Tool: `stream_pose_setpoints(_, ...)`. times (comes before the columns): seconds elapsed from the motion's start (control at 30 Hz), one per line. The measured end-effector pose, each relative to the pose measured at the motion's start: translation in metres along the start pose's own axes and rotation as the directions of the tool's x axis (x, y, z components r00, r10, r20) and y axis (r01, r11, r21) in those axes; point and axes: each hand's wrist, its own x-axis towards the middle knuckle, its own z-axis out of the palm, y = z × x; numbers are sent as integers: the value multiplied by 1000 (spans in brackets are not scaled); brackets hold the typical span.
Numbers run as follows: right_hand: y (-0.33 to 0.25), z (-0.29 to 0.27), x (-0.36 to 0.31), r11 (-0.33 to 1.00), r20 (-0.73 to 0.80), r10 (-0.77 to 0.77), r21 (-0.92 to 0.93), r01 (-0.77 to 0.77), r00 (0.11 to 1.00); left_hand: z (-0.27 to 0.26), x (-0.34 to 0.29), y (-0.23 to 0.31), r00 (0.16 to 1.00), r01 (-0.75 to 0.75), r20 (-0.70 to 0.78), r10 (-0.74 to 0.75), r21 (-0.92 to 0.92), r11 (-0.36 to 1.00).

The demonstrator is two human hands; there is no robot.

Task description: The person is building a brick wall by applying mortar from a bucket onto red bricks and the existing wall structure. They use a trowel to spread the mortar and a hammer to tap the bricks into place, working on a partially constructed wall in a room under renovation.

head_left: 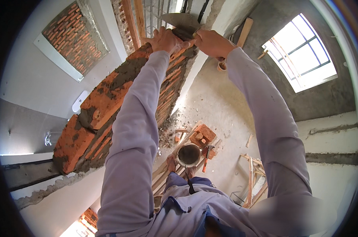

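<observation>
Both arms reach forward in pale grey-lilac sleeves to the far end of a red brick wall [103, 108], whose top carries smears of grey mortar. My left hand [165, 40] is closed over a brick [183, 48] at that end, its fingers curled and partly hidden. My right hand [214, 42] grips a trowel [181, 19] by its handle. The trowel's broad metal blade points left, just beyond my left hand. Dark mortar shows between the blade and the brick.
Below me, a round bucket [188, 155] stands on a plank scaffold beside stacked bricks [203, 135] and a hammer [205, 160] with an orange handle. My bare feet [171, 162] are on the planks. Wooden framing [251, 179] stands lower right; a window [305, 51] is at right.
</observation>
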Motion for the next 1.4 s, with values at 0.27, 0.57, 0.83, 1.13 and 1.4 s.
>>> stream_pose_setpoints(0.27,-9,-27,-5,990,78,104,91,-111,992,26,24,-16,995,-33,-96,40,69,997)
stream_pose_setpoints(0.57,33,9,-23,996,-162,-48,68,60,986,8,29,-6,990,-92,99,99,-75,993)
stream_pose_setpoints(0.83,46,154,-102,749,-541,295,642,161,788,7,31,-9,993,-93,66,98,-79,993)
stream_pose_setpoints(1.13,-34,225,-160,-510,167,342,860,33,925,32,47,-31,979,-200,-43,198,-29,979)
stream_pose_setpoints(1.4,-50,247,-116,-866,64,-11,499,-41,998,34,53,-32,983,-185,2,185,-28,982)
